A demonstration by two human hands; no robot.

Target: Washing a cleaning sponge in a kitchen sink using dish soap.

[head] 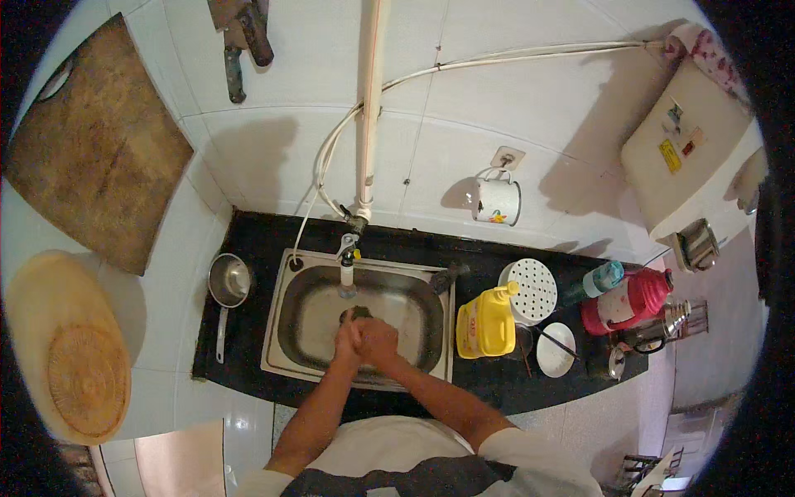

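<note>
Both my hands are together over a stainless steel sink (397,320), a little below the faucet (347,276). My left hand (346,340) and my right hand (377,340) touch, with fingers overlapping. A small dark object (358,312), too unclear to name, shows at the fingertips; which hand grips it is hard to tell. The palms and most of the fingers are hidden. Another dark item, perhaps a scrubber (448,278), lies at the sink's upper right corner.
Left of the sink lies a small metal saucepan (230,281). To its right stand a yellow plastic jug (486,326), a perforated white disc (533,291), a white bowl (556,357) with chopsticks and a red thermos (627,301). An enamel mug (498,202) hangs on the wall.
</note>
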